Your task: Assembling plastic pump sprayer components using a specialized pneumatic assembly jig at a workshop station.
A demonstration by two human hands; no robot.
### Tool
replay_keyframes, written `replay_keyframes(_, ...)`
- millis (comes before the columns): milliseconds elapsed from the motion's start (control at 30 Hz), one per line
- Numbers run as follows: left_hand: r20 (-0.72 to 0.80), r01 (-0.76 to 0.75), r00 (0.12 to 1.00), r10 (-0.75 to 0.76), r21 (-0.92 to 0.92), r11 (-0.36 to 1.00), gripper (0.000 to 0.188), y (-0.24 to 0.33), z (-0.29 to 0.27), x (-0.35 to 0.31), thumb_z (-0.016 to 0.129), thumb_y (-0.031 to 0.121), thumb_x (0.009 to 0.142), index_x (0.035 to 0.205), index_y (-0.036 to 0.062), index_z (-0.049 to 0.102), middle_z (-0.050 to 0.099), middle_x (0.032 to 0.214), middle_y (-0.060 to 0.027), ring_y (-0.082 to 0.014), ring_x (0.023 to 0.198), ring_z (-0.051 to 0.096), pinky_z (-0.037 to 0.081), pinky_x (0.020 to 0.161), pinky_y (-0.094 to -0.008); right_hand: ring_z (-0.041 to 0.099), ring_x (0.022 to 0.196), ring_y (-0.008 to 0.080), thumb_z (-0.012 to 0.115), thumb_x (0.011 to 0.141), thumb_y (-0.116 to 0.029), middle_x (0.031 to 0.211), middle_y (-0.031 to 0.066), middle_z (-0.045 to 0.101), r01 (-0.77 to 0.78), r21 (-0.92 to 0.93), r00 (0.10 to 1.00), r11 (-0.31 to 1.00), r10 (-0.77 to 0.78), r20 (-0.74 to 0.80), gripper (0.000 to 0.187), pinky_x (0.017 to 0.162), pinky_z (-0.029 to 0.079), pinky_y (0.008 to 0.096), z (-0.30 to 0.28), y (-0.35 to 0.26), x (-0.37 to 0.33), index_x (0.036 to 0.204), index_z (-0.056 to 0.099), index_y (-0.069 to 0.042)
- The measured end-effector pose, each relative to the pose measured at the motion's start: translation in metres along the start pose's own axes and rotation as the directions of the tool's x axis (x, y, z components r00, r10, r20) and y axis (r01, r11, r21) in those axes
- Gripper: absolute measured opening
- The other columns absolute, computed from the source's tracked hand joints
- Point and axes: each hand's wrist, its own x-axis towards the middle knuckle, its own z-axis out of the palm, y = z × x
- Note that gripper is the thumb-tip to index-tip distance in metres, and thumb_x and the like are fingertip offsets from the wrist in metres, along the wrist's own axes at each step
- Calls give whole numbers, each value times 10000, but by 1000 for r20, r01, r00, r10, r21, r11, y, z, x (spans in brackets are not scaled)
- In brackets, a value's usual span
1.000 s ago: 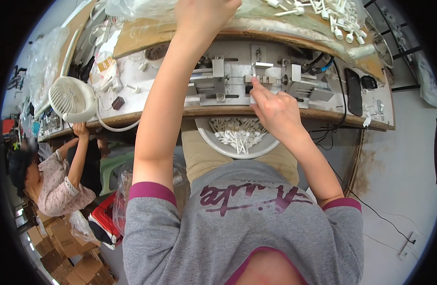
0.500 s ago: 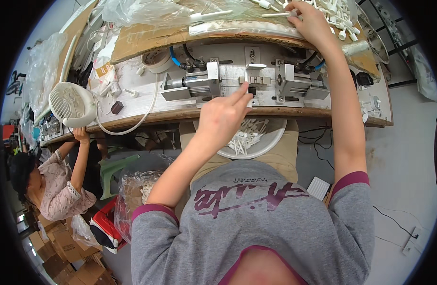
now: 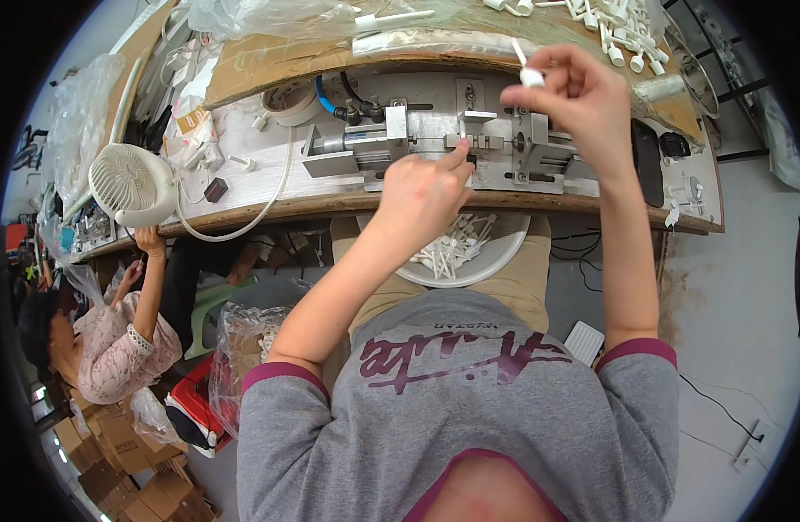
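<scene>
My right hand (image 3: 584,100) is raised over the right part of the bench, fingers closed on a white plastic stem with a cup-shaped end (image 3: 531,76). The thin stem points up and away. My left hand (image 3: 420,193) reaches to the middle of the bench machine. Its stretched index finger rests at the left end of a small notched metal block (image 3: 480,142); the other fingers are partly curled and their undersides hidden. Metal clamp units flank the block, a left one (image 3: 356,143) and a right one (image 3: 539,150).
A pile of white stems (image 3: 622,30) lies on cardboard (image 3: 269,74) at the back right. A bowl (image 3: 509,257) of white stems sits on my lap. At left are a white fan (image 3: 130,187), a tape roll (image 3: 289,103) and a hose. Another person (image 3: 121,348) sits at far left.
My right hand has come back from the pile toward me, bringing a white plastic stem above the machine's right side. My left hand stays at the block, its index finger slightly shifted.
</scene>
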Motion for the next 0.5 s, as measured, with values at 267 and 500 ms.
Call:
replay_keyframes(267, -483, 43, 874, 45, 170, 984, 242, -62, -76, 68, 758, 253, 834, 1023, 103, 743, 734, 925, -99, -262, 839, 700, 542, 744, -360, 679, 728, 173, 780, 784, -61, 916, 82, 703, 170, -163, 985, 972, -171, 6, 265, 638, 546, 272, 43, 5, -92, 1025, 671, -49)
replay_keyframes(500, -259, 204, 954, -153, 180, 962, 218, -100, -72, 96, 718, 144, 850, 1058, 80, 734, 713, 918, -153, -311, 820, 672, 530, 761, -376, 697, 791, 222, 733, 756, -71, 1172, 129, 706, 422, -443, 906, 791, -385, 174, 222, 680, 529, 327, 79, 23, -95, 957, 643, -41)
